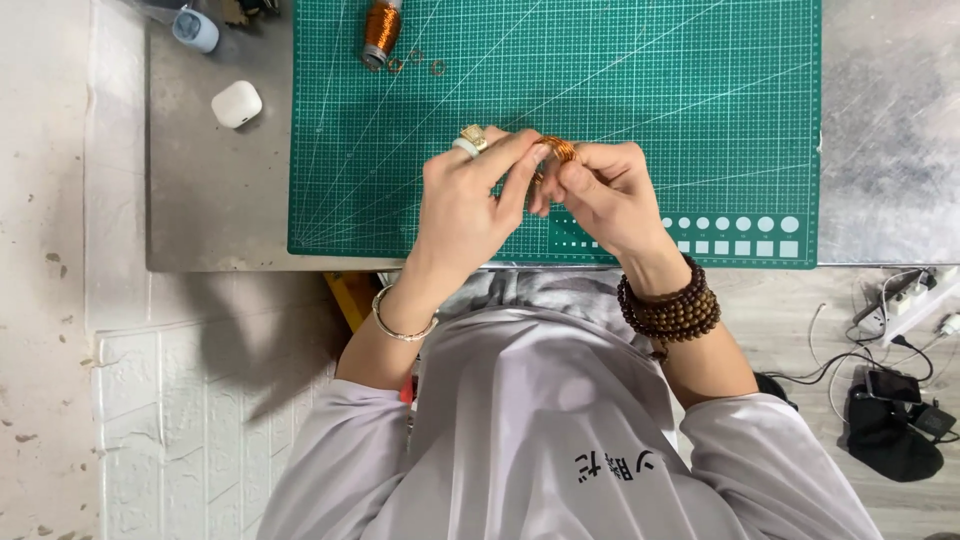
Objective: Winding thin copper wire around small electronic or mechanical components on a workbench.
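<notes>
Both hands meet over the green cutting mat [700, 90]. My left hand [470, 205], wearing a ring and a thin bracelet, pinches a small coil of copper wire [558, 148] with its fingertips. My right hand [605, 195], with a dark bead bracelet on the wrist, grips the same coil from the other side. A spool of copper wire [381, 30] lies at the mat's far left, with a few small copper rings [418, 62] beside it.
The grey metal table [220, 190] holds a white earbud case [237, 103] and a pale blue container [196, 28] at the far left. On the floor to the right lie a power strip [915, 295], cables and a black pouch [888, 440].
</notes>
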